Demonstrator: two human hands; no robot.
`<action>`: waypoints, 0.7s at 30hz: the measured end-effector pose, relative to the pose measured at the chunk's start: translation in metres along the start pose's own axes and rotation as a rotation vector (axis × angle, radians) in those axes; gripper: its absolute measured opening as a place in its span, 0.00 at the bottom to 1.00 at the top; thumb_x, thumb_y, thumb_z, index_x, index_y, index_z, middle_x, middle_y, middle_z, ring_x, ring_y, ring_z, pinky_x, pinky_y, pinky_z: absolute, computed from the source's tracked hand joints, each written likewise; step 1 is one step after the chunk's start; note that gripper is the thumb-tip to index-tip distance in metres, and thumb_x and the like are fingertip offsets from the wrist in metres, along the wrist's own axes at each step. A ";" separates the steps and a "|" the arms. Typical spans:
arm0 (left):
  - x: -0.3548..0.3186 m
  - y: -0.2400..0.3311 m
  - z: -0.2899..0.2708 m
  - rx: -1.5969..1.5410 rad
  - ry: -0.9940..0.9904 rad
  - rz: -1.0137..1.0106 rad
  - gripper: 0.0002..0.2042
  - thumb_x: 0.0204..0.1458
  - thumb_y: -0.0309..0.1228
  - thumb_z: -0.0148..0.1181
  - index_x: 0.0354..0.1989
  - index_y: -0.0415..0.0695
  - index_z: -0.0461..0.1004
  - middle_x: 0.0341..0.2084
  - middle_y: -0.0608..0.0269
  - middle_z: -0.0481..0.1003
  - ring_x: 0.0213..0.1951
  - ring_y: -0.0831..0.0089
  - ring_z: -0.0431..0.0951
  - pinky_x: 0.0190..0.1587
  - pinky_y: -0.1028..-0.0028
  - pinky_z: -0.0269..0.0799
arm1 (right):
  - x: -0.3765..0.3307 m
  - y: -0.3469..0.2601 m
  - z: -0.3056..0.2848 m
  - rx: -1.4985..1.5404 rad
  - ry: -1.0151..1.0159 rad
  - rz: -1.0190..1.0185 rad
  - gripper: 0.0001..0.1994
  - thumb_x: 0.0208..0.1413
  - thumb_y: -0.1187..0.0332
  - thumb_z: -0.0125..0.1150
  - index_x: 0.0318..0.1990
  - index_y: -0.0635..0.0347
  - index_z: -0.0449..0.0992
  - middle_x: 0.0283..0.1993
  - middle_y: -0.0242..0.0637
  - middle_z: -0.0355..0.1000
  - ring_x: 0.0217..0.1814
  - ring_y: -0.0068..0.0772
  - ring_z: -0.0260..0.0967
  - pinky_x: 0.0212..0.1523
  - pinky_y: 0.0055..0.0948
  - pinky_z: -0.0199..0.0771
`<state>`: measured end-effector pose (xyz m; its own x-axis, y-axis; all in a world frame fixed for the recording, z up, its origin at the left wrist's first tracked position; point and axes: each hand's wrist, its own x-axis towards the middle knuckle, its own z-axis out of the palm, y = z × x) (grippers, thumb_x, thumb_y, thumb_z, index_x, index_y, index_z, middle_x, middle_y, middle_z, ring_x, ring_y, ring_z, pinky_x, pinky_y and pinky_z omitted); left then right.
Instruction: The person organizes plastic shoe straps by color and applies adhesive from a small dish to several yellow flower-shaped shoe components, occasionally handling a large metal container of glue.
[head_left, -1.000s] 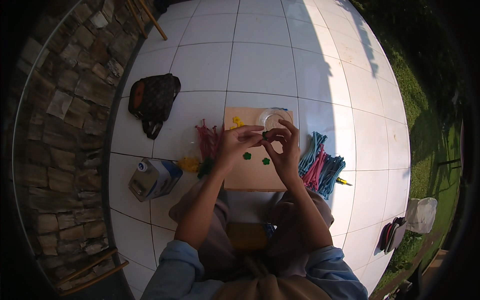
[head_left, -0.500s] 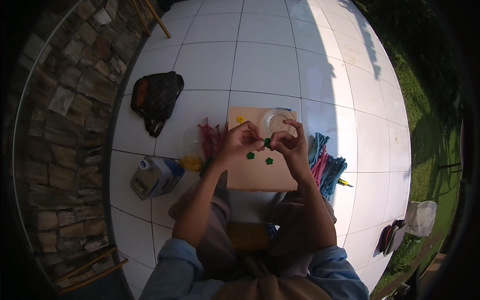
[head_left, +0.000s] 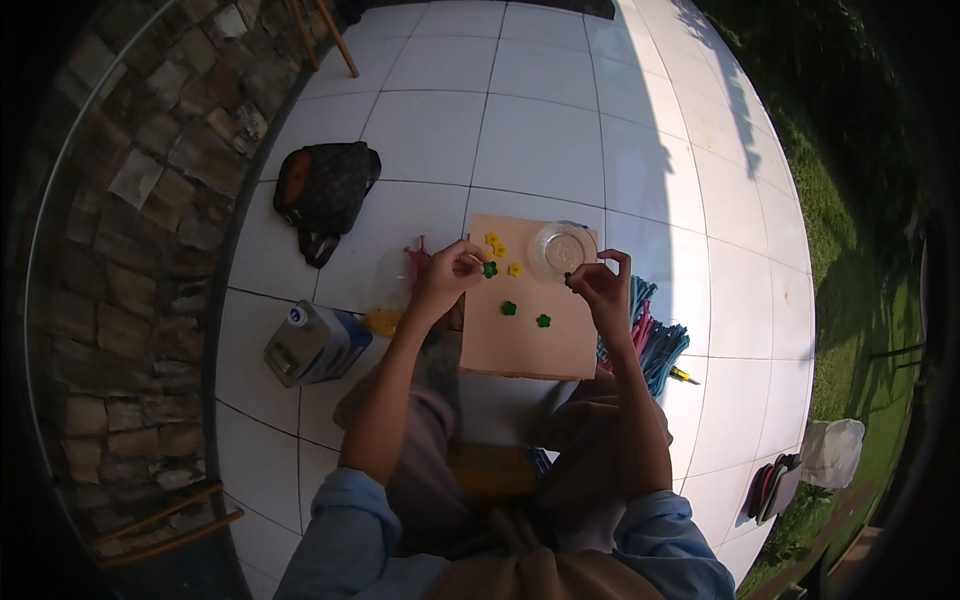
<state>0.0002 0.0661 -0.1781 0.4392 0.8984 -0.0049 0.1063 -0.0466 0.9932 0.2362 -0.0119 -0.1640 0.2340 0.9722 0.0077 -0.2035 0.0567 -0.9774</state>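
My left hand (head_left: 449,280) is closed in a pinch at the left edge of a tan board (head_left: 525,350), with a green flower-shaped piece (head_left: 490,269) at its fingertips. My right hand (head_left: 606,292), also pinching, has a small dark green piece (head_left: 569,280) at its fingertips beside a clear round dish (head_left: 548,262). Flat on the board between the hands lie a green flower (head_left: 509,308) and another green flower (head_left: 543,321). Several small yellow flowers, one of them a yellow flower (head_left: 515,270), lie near the left fingertips.
Bundles of teal and pink strips (head_left: 657,350) lie right of the board, by a yellow-and-black tool (head_left: 684,375). To the left stand a metal can (head_left: 315,345) and a dark bag (head_left: 328,190). A stone wall (head_left: 130,300) borders the white tiles.
My hands have moved apart from their meeting point over the board, the left to the left, the right slightly right. Each has a green piece at its fingertips. More yellow flowers now show.
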 end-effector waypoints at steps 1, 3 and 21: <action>-0.004 -0.008 0.005 0.242 0.107 -0.021 0.07 0.44 0.21 0.56 0.33 0.39 0.72 0.23 0.63 0.75 0.28 0.78 0.77 0.33 0.78 0.71 | -0.003 0.017 0.002 -0.290 -0.009 -0.085 0.23 0.45 0.82 0.60 0.46 0.59 0.55 0.28 0.36 0.69 0.31 0.26 0.68 0.36 0.24 0.71; -0.008 -0.023 0.026 0.333 0.048 -0.060 0.06 0.44 0.22 0.55 0.32 0.39 0.73 0.24 0.60 0.76 0.28 0.73 0.77 0.33 0.76 0.72 | -0.011 0.048 0.006 -0.683 -0.086 -0.198 0.24 0.43 0.82 0.60 0.47 0.61 0.57 0.27 0.38 0.68 0.28 0.31 0.69 0.32 0.28 0.72; -0.022 -0.058 0.050 0.827 0.004 -0.104 0.07 0.42 0.21 0.57 0.31 0.38 0.73 0.33 0.53 0.71 0.39 0.57 0.72 0.41 0.65 0.69 | -0.019 0.069 0.034 -1.115 -0.313 0.085 0.20 0.44 0.82 0.50 0.47 0.62 0.58 0.39 0.49 0.68 0.45 0.50 0.63 0.44 0.41 0.68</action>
<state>0.0290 0.0273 -0.2412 0.3879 0.9173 -0.0904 0.7681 -0.2675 0.5818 0.1850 -0.0191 -0.2239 -0.0175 0.9858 -0.1670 0.7793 -0.0912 -0.6200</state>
